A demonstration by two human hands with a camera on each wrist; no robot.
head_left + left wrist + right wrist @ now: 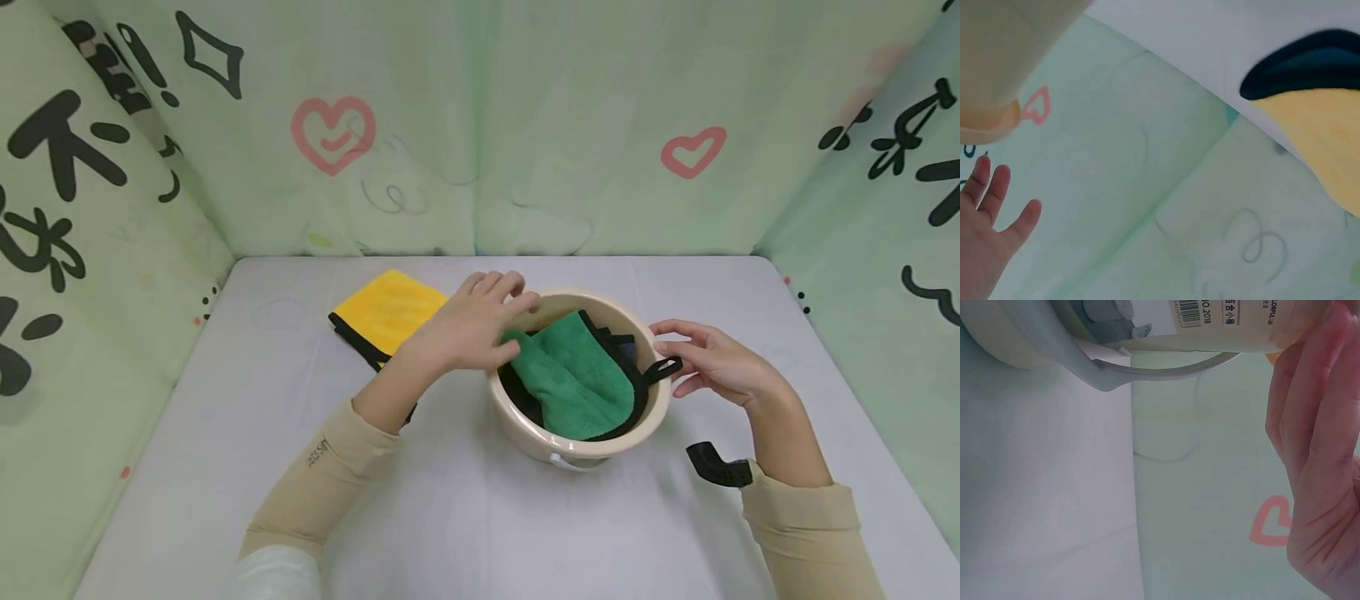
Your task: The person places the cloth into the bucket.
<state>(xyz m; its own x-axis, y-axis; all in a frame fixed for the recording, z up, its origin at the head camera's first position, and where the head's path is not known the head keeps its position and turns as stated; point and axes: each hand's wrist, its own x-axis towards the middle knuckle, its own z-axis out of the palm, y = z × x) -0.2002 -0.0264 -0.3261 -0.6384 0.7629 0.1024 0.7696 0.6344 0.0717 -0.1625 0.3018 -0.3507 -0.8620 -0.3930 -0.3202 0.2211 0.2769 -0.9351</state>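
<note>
A cream bucket (525,435) stands on the table, holding a green cloth (581,379) with black edging. Darker fabric (624,342) shows beneath that cloth, and its black loop (664,369) hangs over the right rim. My left hand (476,323) hovers at the bucket's left rim, fingers spread and loosely bent, thumb by the green cloth; nothing is in its grasp. On the other side, my right hand (716,362) has its fingertips at the bucket's outer wall, near the loop. The right wrist view shows these fingers (1325,406) nearly straight against the bucket.
Left of the bucket lies a folded yellow cloth (393,308) with black edging, partly behind my left forearm. The bucket's pale handle (1163,376) hangs down on its side. A white-covered table (480,517) is enclosed by printed green curtains (540,125) at the back and sides.
</note>
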